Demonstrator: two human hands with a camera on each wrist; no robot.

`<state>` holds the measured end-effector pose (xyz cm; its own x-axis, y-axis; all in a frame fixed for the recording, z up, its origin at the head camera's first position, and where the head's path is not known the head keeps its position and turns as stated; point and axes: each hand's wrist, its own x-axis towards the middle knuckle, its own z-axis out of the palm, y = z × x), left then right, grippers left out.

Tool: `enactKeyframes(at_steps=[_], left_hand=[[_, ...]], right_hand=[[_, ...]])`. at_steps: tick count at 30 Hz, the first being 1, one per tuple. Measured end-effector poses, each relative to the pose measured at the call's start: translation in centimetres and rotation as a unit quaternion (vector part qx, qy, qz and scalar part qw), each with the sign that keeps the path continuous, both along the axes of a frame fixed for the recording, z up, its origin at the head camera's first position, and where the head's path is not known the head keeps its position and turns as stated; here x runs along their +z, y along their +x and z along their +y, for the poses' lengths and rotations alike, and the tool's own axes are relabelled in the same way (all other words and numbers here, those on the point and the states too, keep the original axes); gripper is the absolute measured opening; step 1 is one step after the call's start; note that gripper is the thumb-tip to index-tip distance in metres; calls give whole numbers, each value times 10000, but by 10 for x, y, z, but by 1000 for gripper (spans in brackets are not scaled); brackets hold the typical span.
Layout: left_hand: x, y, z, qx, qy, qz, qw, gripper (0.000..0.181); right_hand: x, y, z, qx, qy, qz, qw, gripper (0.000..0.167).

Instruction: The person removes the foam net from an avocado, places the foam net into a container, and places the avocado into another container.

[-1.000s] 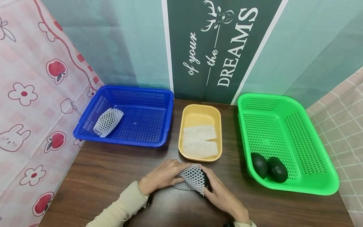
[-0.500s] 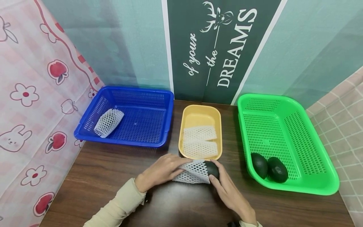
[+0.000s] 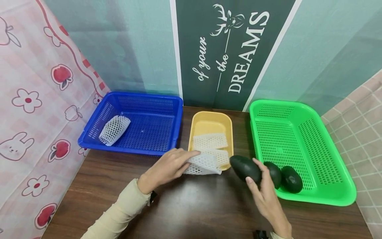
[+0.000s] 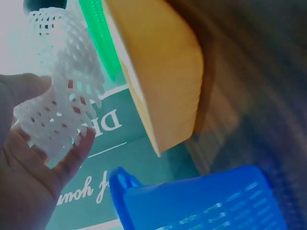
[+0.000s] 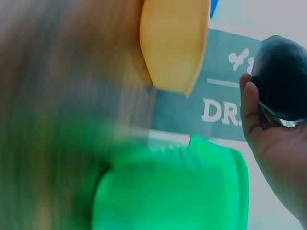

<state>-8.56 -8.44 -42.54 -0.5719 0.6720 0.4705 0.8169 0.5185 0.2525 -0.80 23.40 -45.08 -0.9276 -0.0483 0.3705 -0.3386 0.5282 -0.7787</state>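
Observation:
In the head view my left hand (image 3: 168, 168) pinches a white foam net sleeve (image 3: 204, 164) near the front of the yellow tray (image 3: 211, 115). The left wrist view shows that net (image 4: 57, 72) between thumb and fingers. My right hand (image 3: 267, 196) grips a dark avocado (image 3: 246, 168), apart from the net and just left of the green basket (image 3: 334, 196). Seen from the right wrist, the avocado (image 5: 283, 79) sits in the fingers, partly cut off by the frame edge. Two more flat foam nets (image 3: 210, 140) lie in the yellow tray, one partly hidden.
A blue basket (image 3: 155, 151) at the back left holds one netted item (image 3: 114, 130). Inside the green basket two dark avocados (image 3: 291, 179) rest at the near left corner. A patterned cloth (image 3: 27, 132) hangs at the left, over the brown table's (image 3: 191, 212) edge.
The avocado has come out of the foam net. My right hand has carried it right toward the green basket, while my left hand has kept the net and moved slightly forward.

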Motion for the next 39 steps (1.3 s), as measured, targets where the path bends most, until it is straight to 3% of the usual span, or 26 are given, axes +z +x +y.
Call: enactKeyframes(at_steps=[5, 13, 18, 22, 32, 34, 39], left_hand=[[8, -13, 5, 536, 123, 47, 9985, 42], [8, -28, 19, 1706, 183, -101, 9851, 39], [8, -35, 32, 2103, 261, -370, 9766, 32], [9, -42, 42, 2310, 336, -311, 9719, 26], [0, -58, 62, 2881, 630, 265, 9551, 17], [-3, -61, 65, 2999, 639, 458, 9507, 16], [-14, -71, 73, 3168, 690, 725, 9432, 15]], right_hand=[[8, -3, 21, -849, 90, 31, 9963, 63], [6, -3, 54, -2084, 359, -619, 9754, 65], [0, 0, 80, -2830, 376, -913, 9540, 67], [-4, 1, 99, -3422, 510, -982, 9331, 68], [-8, 1, 132, -4073, 873, -1348, 8991, 72], [-8, 2, 136, -4105, 855, -1418, 8967, 73], [-6, 1, 142, -3960, 886, -1534, 9010, 73]])
